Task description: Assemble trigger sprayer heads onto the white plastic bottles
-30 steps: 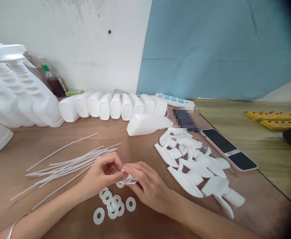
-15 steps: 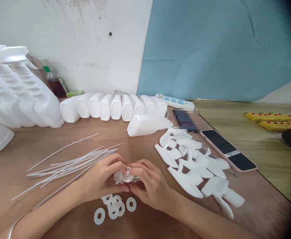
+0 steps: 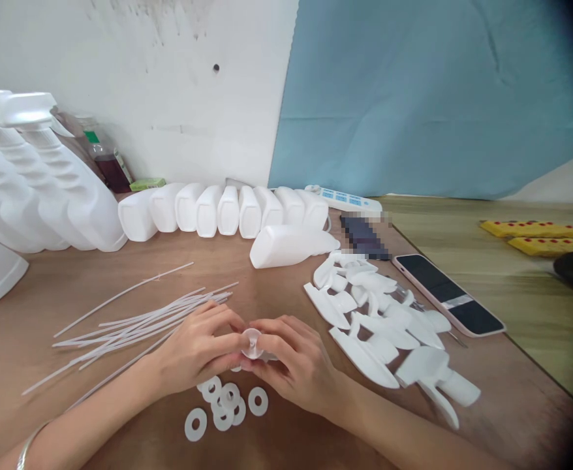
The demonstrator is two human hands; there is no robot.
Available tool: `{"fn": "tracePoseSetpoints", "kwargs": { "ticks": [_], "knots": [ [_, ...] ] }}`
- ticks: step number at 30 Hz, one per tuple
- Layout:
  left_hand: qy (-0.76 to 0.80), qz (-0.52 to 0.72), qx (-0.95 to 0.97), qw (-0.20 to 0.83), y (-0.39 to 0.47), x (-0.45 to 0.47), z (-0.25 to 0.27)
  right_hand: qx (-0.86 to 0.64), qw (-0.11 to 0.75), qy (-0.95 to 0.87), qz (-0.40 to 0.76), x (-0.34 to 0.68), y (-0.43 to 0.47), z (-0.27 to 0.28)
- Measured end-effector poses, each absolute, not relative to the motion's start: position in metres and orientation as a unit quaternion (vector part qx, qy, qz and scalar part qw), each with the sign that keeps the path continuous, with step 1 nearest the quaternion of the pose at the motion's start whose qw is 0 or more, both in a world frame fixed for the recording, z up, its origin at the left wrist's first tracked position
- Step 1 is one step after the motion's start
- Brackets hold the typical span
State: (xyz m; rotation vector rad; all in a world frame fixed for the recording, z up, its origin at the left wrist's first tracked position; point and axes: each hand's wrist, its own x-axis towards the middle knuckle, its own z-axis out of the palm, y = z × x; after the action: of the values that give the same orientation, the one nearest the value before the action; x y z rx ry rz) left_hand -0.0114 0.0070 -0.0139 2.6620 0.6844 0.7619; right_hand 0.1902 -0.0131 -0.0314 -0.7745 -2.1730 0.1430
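Between both hands is a white spray trigger head (image 3: 252,344), its round collar facing me and most of its body covered by fingers. My left hand (image 3: 207,343) grips it from the left, fingers curled. From the other side my right hand (image 3: 294,356) is closed round it, thumb underneath. Just below the hands lie several flat white ring washers (image 3: 196,424), some overlapping. Thin white dip tubes (image 3: 144,323) are spread loosely beside my left hand. A heap of white trigger heads (image 3: 382,339) lies to the right of my right hand.
White bottles (image 3: 228,212) lie in a row near the wall, with one bottle (image 3: 291,247) in front. Upright bottles with trigger heads (image 3: 88,202) stand at left. A phone (image 3: 448,294), a pixelated dark object (image 3: 365,236) and a power strip (image 3: 345,199) are at right.
The trigger head has turned slightly in my hands, and my left fingers have shifted right, closer round the collar. Objects on the table have stayed put.
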Motion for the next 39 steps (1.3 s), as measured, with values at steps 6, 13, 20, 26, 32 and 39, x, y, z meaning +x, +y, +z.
{"fn": "tracePoseSetpoints", "kwargs": {
  "ticks": [6, 13, 20, 26, 32, 39],
  "knots": [
    [0.243, 0.252, 0.928, 0.123, 0.008, -0.012, -0.013, -0.317, 0.401, -0.858, 0.053, 0.19, -0.013, -0.033],
    [0.24, 0.253, 0.927, 0.141, 0.007, -0.011, -0.014, -0.31, 0.397, -0.862, 0.054, 0.19, -0.013, -0.031],
    [0.222, 0.28, 0.924, 0.136, 0.01, -0.014, -0.018, -0.292, 0.403, -0.864, 0.069, 0.189, -0.009, -0.033],
    [0.216, 0.235, 0.943, 0.09, 0.017, -0.016, -0.014, -0.279, 0.398, -0.87, 0.085, 0.188, -0.005, -0.028],
    [0.251, 0.232, 0.935, 0.099, 0.011, -0.013, -0.016, -0.299, 0.417, -0.851, 0.107, 0.187, -0.007, -0.037],
    [0.262, 0.242, 0.93, 0.095, 0.004, -0.008, -0.012, -0.332, 0.428, -0.833, 0.108, 0.189, -0.008, -0.042]
  ]
}}
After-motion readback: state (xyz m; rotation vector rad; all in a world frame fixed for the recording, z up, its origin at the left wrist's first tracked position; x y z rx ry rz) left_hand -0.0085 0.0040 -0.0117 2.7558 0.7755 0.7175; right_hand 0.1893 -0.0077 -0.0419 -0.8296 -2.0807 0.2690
